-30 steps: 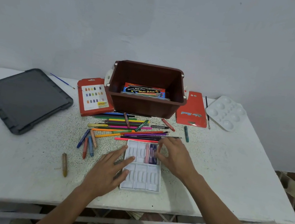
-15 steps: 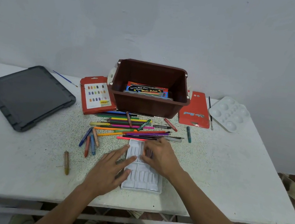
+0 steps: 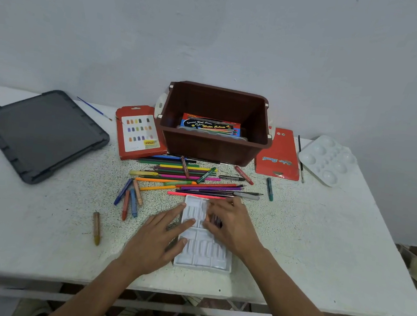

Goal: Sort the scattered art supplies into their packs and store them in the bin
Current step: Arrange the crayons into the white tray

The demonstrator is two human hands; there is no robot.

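Two hands meet on a white tray (image 3: 201,256) near the six o'clock edge of the table (image 3: 322,254). The left hand (image 3: 158,239) lies flat, fingers straight, across the tray's nine o'clock rim. The right hand (image 3: 230,225) covers the tray's one o'clock corner, its fingers bent down over a few dark crayons (image 3: 216,220) seated in the slots there. Whether it pinches one or only presses on them cannot be told. The fingertips of the two hands come close together over the tray's upper half.

Just beside the tray at twelve o'clock lies a heap of pencils (image 3: 186,176). Past the heap stands the brown bin (image 3: 212,145) with a water-colour box (image 3: 210,125) inside. A swatch pack (image 3: 138,132) lies at the bin's nine o'clock and a red pack (image 3: 278,157) at its three o'clock.

Loose crayons (image 3: 130,198) lie at ten o'clock from the tray, and a brown crayon (image 3: 96,228) lies alone at nine o'clock. A red crayon (image 3: 244,175) and a green crayon (image 3: 269,189) lie at one o'clock.

A white palette (image 3: 327,160) sits at the table's two o'clock with a black brush (image 3: 300,157) just beside it. A dark lid (image 3: 42,134) and a blue brush (image 3: 93,108) lie at ten o'clock.
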